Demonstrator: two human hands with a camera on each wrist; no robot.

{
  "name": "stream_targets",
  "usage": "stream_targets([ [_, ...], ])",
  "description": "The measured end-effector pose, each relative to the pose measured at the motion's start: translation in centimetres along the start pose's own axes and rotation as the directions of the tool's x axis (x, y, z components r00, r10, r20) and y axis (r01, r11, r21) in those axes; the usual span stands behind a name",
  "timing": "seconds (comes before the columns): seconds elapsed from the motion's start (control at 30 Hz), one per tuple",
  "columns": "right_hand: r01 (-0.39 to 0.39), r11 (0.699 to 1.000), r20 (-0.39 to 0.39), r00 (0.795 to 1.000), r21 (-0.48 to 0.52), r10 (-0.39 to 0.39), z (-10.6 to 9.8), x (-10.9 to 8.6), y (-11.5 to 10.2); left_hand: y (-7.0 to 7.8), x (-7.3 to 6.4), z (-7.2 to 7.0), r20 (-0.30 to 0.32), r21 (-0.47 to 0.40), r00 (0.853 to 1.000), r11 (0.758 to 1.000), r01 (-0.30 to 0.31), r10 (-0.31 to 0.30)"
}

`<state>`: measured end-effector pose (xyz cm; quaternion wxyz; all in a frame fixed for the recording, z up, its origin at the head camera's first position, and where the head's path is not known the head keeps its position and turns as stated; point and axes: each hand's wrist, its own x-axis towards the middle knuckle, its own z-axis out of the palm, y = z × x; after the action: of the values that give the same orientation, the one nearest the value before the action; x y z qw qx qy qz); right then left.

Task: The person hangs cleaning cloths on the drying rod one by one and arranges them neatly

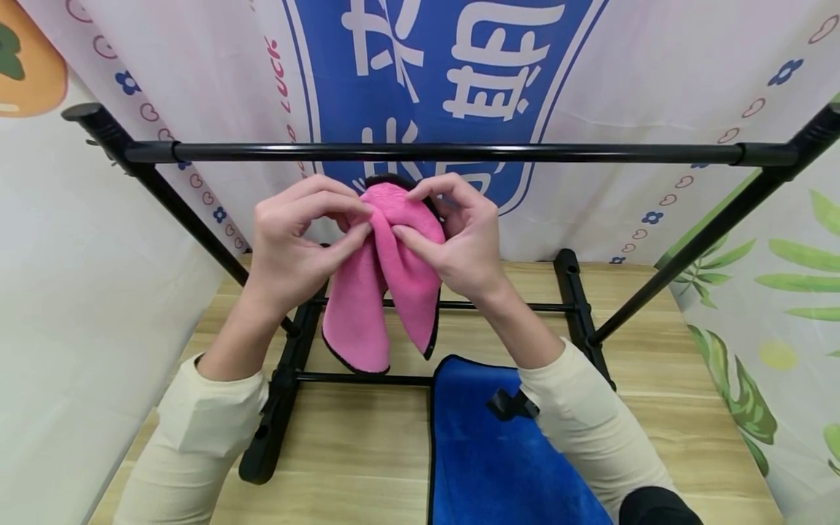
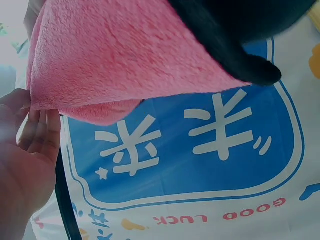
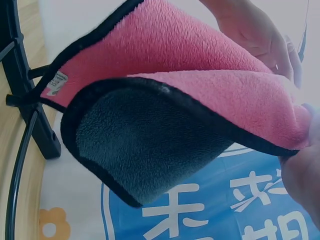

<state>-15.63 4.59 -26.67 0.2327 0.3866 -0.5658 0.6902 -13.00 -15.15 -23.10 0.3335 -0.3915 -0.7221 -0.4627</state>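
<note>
A pink towel (image 1: 407, 270) with black edging hangs from both hands, below the top bar of a black rack in the head view. My left hand (image 1: 298, 237) pinches its upper left part between thumb and fingers. On the other side my right hand (image 1: 459, 233) pinches the cloth with its thumb in front. Two folds droop from the bunched top. In the right wrist view the towel (image 3: 200, 50) shows a dark grey-blue reverse and a small white label (image 3: 56, 83). Pink pile of the towel (image 2: 125, 50) fills the upper left wrist view.
The black rack's top bar (image 1: 459, 152) runs across, just beyond the hands, with slanting posts on both sides. A blue towel (image 1: 485, 452) with dark edging lies on the wood-look surface (image 1: 354, 437) at the front. Behind hangs a printed curtain (image 1: 630, 73).
</note>
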Motion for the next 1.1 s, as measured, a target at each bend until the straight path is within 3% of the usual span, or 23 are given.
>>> stream_targets([
  [0.2, 0.027, 0.999, 0.012, 1.000, 0.048, -0.027, -0.3, 0.1, 0.1, -0.2, 0.0, -0.7, 0.090, -0.006, 0.994, 0.998, 0.061, -0.060],
  [0.37, 0.051, 0.993, 0.042, 0.998, 0.105, -0.056, -0.7, 0.2, 0.0, -0.7, 0.0, -1.3, 0.233, -0.013, 0.967, 0.994, 0.110, -0.104],
  [0.5, 0.052, 0.992, 0.042, 0.997, 0.117, -0.058, -1.0, 0.1, -0.1, -1.1, -0.1, -1.3, 0.298, -0.031, 0.948, 0.992, 0.125, -0.110],
  [0.7, 0.058, 0.990, 0.034, 0.997, 0.125, -0.063, -1.3, 0.0, -0.1, -1.1, -0.2, -1.1, 0.323, -0.066, 0.933, 0.980, 0.189, -0.159],
  [0.93, 0.086, 0.991, 0.024, 0.996, 0.104, -0.089, -1.6, 0.0, 0.0, -1.6, -0.3, -1.1, 0.291, 0.059, 0.942, 0.986, 0.158, -0.168],
  [1.1, 0.099, 0.991, 0.034, 0.994, 0.090, -0.102, -1.9, -0.1, 0.1, -2.3, -0.6, -1.0, 0.332, 0.114, 0.925, 0.981, 0.156, -0.186],
])
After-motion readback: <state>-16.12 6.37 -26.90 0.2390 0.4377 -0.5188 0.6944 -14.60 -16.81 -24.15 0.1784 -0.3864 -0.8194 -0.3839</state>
